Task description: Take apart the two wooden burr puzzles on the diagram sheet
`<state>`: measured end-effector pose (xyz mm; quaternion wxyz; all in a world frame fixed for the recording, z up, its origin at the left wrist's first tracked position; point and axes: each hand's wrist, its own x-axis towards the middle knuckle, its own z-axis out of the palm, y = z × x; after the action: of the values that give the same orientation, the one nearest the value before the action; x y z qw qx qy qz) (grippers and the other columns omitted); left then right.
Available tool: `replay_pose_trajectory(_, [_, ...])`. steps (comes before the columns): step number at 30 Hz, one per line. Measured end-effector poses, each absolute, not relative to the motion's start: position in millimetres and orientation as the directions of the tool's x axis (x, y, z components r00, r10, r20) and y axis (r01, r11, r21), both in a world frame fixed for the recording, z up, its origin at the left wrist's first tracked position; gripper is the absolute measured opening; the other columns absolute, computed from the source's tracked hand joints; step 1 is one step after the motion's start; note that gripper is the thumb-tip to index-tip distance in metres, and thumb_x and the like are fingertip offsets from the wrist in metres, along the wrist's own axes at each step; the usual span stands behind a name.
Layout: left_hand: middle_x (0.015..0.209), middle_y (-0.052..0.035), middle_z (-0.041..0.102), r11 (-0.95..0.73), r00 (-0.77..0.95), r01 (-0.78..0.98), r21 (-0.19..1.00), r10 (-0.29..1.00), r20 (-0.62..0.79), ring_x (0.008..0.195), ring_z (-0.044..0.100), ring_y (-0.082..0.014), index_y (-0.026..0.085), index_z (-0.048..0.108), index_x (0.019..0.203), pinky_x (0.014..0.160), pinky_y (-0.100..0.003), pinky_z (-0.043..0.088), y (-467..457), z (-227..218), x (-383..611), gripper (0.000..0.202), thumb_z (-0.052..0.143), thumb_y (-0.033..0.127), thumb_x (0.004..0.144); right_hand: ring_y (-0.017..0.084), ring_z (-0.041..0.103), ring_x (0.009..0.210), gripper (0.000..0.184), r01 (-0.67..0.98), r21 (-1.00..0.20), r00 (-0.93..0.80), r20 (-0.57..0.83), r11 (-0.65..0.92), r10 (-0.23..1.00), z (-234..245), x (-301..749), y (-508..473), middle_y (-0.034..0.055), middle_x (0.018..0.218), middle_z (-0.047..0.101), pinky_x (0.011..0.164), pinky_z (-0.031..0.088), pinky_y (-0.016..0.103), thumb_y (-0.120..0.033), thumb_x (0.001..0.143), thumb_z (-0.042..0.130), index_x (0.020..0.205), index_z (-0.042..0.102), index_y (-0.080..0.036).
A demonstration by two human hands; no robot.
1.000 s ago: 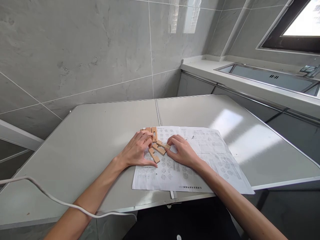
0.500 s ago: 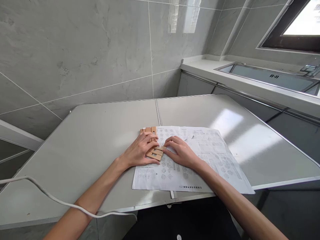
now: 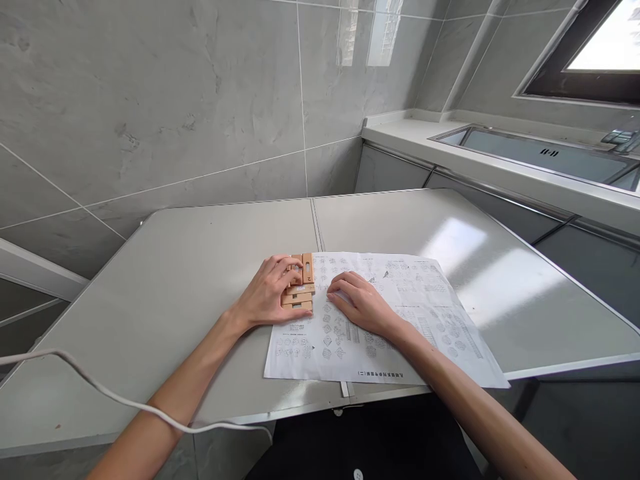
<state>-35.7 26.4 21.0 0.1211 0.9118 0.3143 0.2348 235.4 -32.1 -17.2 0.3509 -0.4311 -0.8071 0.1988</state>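
Several notched wooden puzzle pieces (image 3: 297,300) lie side by side on the left edge of a printed sheet (image 3: 395,353). Some run lengthwise at the far end and others crosswise nearer me. My left hand (image 3: 267,290) spans the group, with its fingers over the far pieces and its thumb along the near edge. It hides part of the left side. Just right of the pieces, my right hand (image 3: 357,303) rests on the paper, apart from them. Its fingers are loosely bent, the thumb is slightly separate, and nothing shows in them.
A pale folding table (image 3: 225,233) with a centre seam carries the sheet. Across my left forearm runs a white cable (image 3: 115,402). Beyond the table at right stand a counter (image 3: 400,130) and a sink (image 3: 525,150). A grey tiled wall (image 3: 150,100) rises behind.
The near wooden pieces, slanted before, now lie straight in line with the others. My left hand has shifted slightly left, and my right hand has let go of a piece.
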Motion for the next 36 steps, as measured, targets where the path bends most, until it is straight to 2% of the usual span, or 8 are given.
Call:
replay_pose_trajectory(2, [0.134, -0.0108, 0.066, -0.726, 0.6, 0.573, 0.38, 0.687, 0.41, 0.129, 0.054, -0.0356, 0.025, 0.067, 0.107, 0.111, -0.054, 0.043, 31.2, 17.0, -37.6, 0.042, 0.078, 0.061, 0.086, 0.029, 0.067, 0.105, 0.016, 0.557, -0.615, -0.388, 0.401, 0.558, 0.83, -17.0, 235.6, -31.9, 0.0099, 0.111, 0.071, 0.093, 0.058, 0.05, -0.029, 0.11, 0.052, 0.108, 0.068, -0.026])
replay_pose_trajectory(5, [0.123, -0.0104, 0.068, -0.612, 0.378, 0.673, 0.415, 0.768, 0.517, 0.122, 0.058, -0.0309, 0.024, 0.065, 0.107, 0.11, -0.051, 0.045, 44.2, 5.8, -45.1, 0.028, 0.049, 0.047, 0.108, 0.029, 0.067, 0.104, 0.018, 0.567, -0.601, -0.384, 0.412, 0.563, 0.827, -16.8, 235.6, -31.3, 0.0109, 0.111, 0.071, 0.091, 0.058, 0.049, -0.026, 0.11, 0.05, 0.106, 0.067, -0.025])
replay_pose_trajectory(7, [0.118, -0.0112, 0.069, -0.521, 0.248, 0.736, 0.432, 0.802, 0.544, 0.118, 0.06, -0.0311, 0.023, 0.064, 0.108, 0.109, -0.05, 0.046, 55.2, -4.7, -53.6, 0.024, 0.048, 0.042, 0.108, 0.029, 0.067, 0.103, 0.018, 0.581, -0.597, -0.369, 0.414, 0.554, 0.832, -17.4, 235.5, -30.7, 0.011, 0.11, 0.072, 0.089, 0.057, 0.048, -0.025, 0.11, 0.05, 0.105, 0.067, -0.024])
replay_pose_trajectory(10, [0.128, -0.0159, 0.067, -0.357, 0.169, 0.854, 0.379, 0.879, 0.446, 0.126, 0.058, -0.034, 0.02, 0.062, 0.116, 0.112, -0.052, 0.046, 69.4, -21.5, -66.6, 0.023, 0.047, 0.033, 0.104, 0.026, 0.067, 0.098, 0.018, 0.615, -0.592, -0.33, 0.407, 0.521, 0.852, -20.1, 235.6, -29.2, 0.01, 0.107, 0.072, 0.084, 0.056, 0.042, -0.023, 0.109, 0.05, 0.101, 0.066, -0.023])
replay_pose_trajectory(13, [0.14, -0.0213, 0.065, -0.319, 0.163, 0.881, 0.35, 0.899, 0.407, 0.14, 0.053, -0.0383, 0.015, 0.06, 0.127, 0.118, -0.058, 0.042, 76.5, -34.2, -73.0, 0.032, 0.047, 0.027, 0.1, 0.02, 0.065, 0.081, 0.018, 0.672, -0.591, -0.258, 0.377, 0.446, 0.889, -24.2, 236.4, -27.2, 0.0069, 0.098, 0.072, 0.069, 0.05, 0.033, -0.023, 0.107, 0.051, 0.096, 0.065, -0.022])
replay_pose_trajectory(16, [0.155, -0.0218, 0.058, -0.31, 0.186, 0.895, 0.322, 0.913, 0.362, 0.151, 0.046, -0.0378, 0.013, 0.059, 0.135, 0.122, -0.058, 0.04, 77.6, -39.4, -73.3, 0.039, 0.045, 0.028, 0.102, 0.016, 0.057, 0.066, 0.023, 0.712, -0.589, -0.219, 0.331, 0.382, 0.918, -26.9, 237.1, -25.7, 0.0031, 0.082, 0.069, 0.059, 0.039, 0.028, -0.026, 0.107, 0.053, 0.085, 0.061, -0.022])
replay_pose_trajectory(22, [0.165, -0.0185, 0.051, -0.305, 0.237, 0.921, 0.241, 0.932, 0.273, 0.159, 0.039, -0.0366, 0.013, 0.06, 0.144, 0.127, -0.056, 0.038, 74.9, -35.4, -71.4, 0.046, 0.038, 0.03, 0.107, 0.012, 0.039, 0.053, 0.037, 0.756, -0.518, -0.307, 0.259, 0.4, 0.916, -26.0, 234.8, -26.0, -0.0016, 0.062, 0.058, 0.054, 0.025, 0.028, -0.03, 0.106, 0.053, 0.07, 0.047, -0.021])
replay_pose_trajectory(36, [0.166, -0.0164, 0.05, -0.32, 0.265, 0.928, 0.189, 0.926, 0.269, 0.159, 0.039, -0.0387, 0.013, 0.06, 0.149, 0.128, -0.059, 0.037, 76.0, -36.1, -73.6, 0.051, 0.036, 0.033, 0.109, 0.011, 0.036, 0.054, 0.037, 0.766, -0.504, -0.32, 0.241, 0.4, 0.916, -23.5, 234.1, -25.7, -0.0022, 0.063, 0.058, 0.056, 0.022, 0.027, -0.029, 0.105, 0.054, 0.071, 0.044, -0.021])
